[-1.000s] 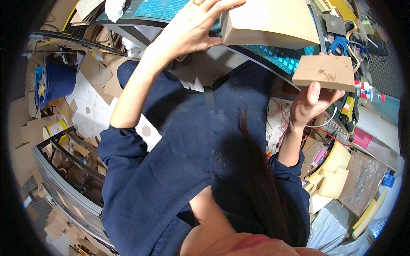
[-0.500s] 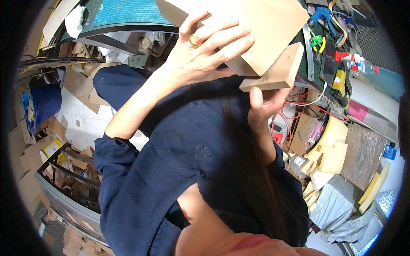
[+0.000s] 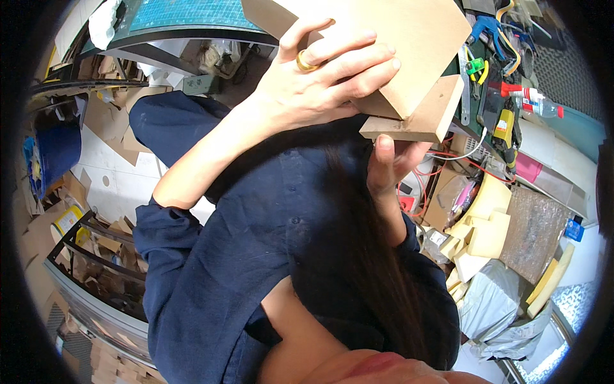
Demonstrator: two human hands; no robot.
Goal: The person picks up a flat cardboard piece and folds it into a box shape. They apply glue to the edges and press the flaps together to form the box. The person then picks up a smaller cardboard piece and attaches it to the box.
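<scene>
A pale brown box-like piece of stiff board is held up at the front edge of the worktable, in front of my chest. My left hand, a gold ring on one finger, lies over its near side with the fingers extended across the surface and the thumb hidden. Under the piece's near right corner sits a thick, flat brown board. My right hand grips that board from below, thumb against its front edge, the other fingers mostly hidden behind it. The corner of the upper piece appears to touch the board.
A green cutting mat covers the table at the far left. Green-handled pliers, a metal ruler, a yellow cutter and a plastic bottle lie at the right. Foam blocks and a black-framed bin stand lower down.
Both hands, the box-like piece and the board have shifted slightly right and down in the picture. The surroundings have moved a little with the head, and both holds look the same.
</scene>
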